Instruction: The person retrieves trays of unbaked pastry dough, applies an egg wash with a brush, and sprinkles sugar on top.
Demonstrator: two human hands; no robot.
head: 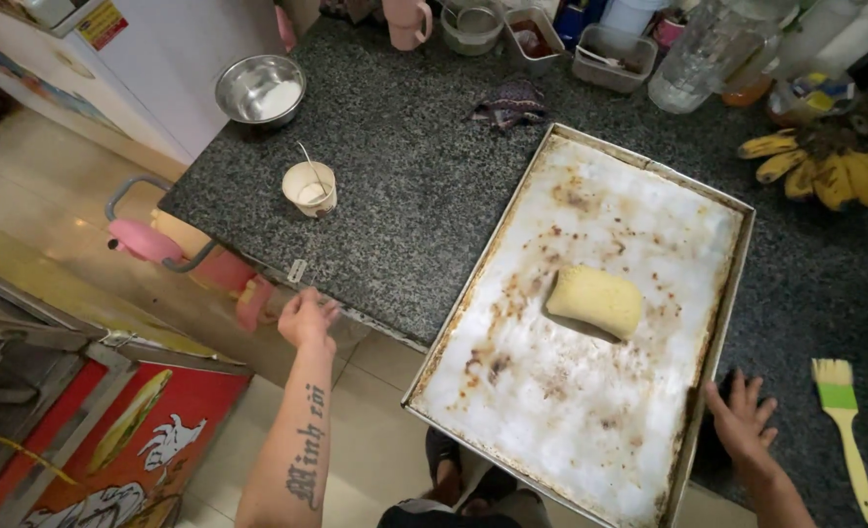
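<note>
Bright, even light; wide-angle edge distortion

Open table (405, 205) lay at frame centre between the paper cup (310, 188) and baking tray (483, 284); containers (612, 46) and bananas (825, 168) crowded the top.

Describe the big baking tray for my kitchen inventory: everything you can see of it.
The baking tray is a large rectangular metal sheet with a low raised rim, its whitish surface blotched with brown burnt stains. It lies flat on the dark speckled counter, its near corner overhanging the edge. One pale yellow dough piece rests near its middle. The right hand lies against its right rim.
</note>
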